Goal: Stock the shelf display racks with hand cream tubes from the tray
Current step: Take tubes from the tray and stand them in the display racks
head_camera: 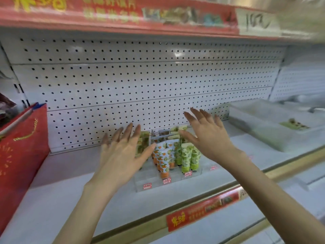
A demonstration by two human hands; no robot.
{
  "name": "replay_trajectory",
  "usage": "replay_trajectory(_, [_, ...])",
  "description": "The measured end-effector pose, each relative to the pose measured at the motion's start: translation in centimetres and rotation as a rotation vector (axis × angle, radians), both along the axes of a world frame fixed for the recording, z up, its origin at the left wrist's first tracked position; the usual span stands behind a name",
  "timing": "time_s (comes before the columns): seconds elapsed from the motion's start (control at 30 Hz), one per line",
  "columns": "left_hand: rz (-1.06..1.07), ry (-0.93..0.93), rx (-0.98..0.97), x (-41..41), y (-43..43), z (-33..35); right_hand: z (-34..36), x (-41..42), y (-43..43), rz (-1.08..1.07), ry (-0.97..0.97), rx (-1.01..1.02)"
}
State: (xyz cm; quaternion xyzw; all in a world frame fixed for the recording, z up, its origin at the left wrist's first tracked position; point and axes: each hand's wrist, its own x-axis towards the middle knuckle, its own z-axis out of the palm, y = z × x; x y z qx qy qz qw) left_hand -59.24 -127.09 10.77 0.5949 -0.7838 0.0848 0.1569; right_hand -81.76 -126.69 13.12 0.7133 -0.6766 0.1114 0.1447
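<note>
Both hands spread wide, fingers splayed, holding nothing. Left hand (pixel 121 152) hovered at centre of frame, just left of clear display rack (pixel 175 180); right hand (pixel 209 136) above rack's right side. Orange-patterned hand cream tubes (pixel 164 162) stood upright in middle lane, green-patterned tubes (pixel 190 158) in lane to right. Rack sat on white shelf (pixel 61 199) before pegboard (pixel 140 76). Red bag (pixel 19 152) at left edge. Clear tray (pixel 263 124) at right, well apart.
</note>
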Motion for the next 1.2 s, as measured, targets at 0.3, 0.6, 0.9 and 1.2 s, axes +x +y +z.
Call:
replay_trajectory(0.3, [-0.032,-0.026,-0.011,-9.2,1.4,1.4,-1.0,-10.1,4.0,-0.081,-0.008,0.019])
replay_trajectory(0.6, [-0.054,-0.013,0.042,-22.1,4.9,-0.1,-2.7,-22.9,8.1,-0.116,-0.025,0.108])
replay_trajectory(0.9, [-0.073,-0.049,0.121,-30.6,6.8,-0.8,-3.0,-31.5,9.9,-0.132,-0.049,0.175])
replay_trajectory(1.2, [-0.211,-0.021,0.166,-37.3,2.3,-0.6,-3.0,-36.9,7.1,-0.193,-0.102,0.124])
